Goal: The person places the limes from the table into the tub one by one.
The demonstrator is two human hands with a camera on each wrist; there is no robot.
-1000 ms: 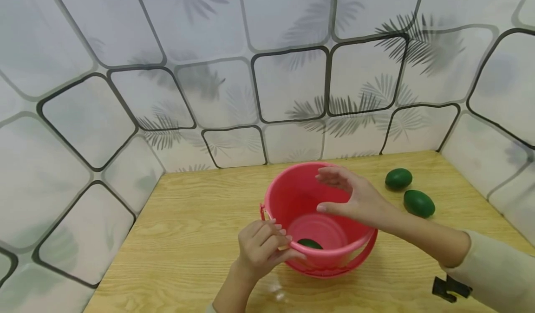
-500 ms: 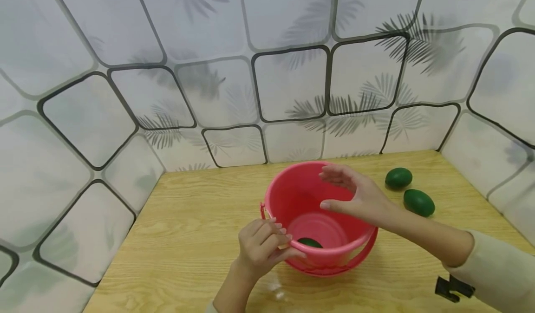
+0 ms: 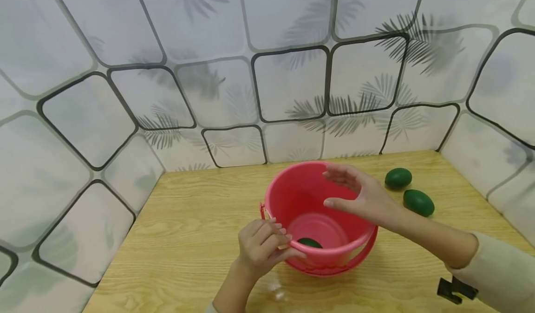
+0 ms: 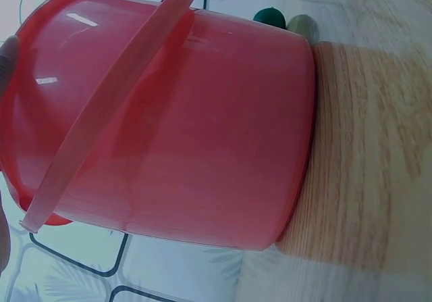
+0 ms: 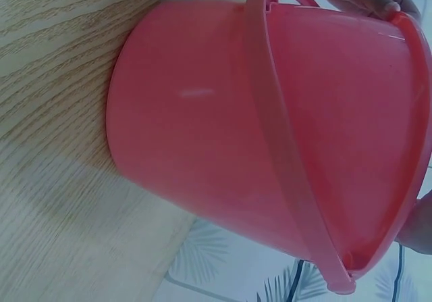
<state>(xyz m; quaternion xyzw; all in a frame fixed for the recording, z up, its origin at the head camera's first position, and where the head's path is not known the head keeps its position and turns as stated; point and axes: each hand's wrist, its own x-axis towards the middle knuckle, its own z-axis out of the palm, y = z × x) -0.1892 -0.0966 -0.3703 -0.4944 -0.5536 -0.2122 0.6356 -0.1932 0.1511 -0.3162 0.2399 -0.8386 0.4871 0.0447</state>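
Observation:
A pink plastic bucket (image 3: 288,197) stands upright on the table, its handle (image 5: 270,119) hanging down along the near side. My left hand (image 3: 259,248) grips the bucket's rim at the near left, fingers over the edge and thumb outside. Over the right part of the opening hovers my right hand (image 3: 361,197), thumb apart from the fingers, holding nothing. Inside the bucket, partly hidden by the near rim, lies a dark green oval fruit (image 3: 309,243), perhaps an avocado. Two similar fruits, one farther back (image 3: 398,179) and one nearer (image 3: 419,203), lie right of the bucket.
The bucket rests on a wood-grain table (image 3: 188,229). Patterned panels (image 3: 288,85) with leaf prints rise behind it and on both sides. A small black clip-like piece (image 3: 456,290) hangs by the right sleeve (image 3: 497,266).
My right hand has drifted slightly to the right above the bucket. The left hand, the bucket and the green fruits stay where they were.

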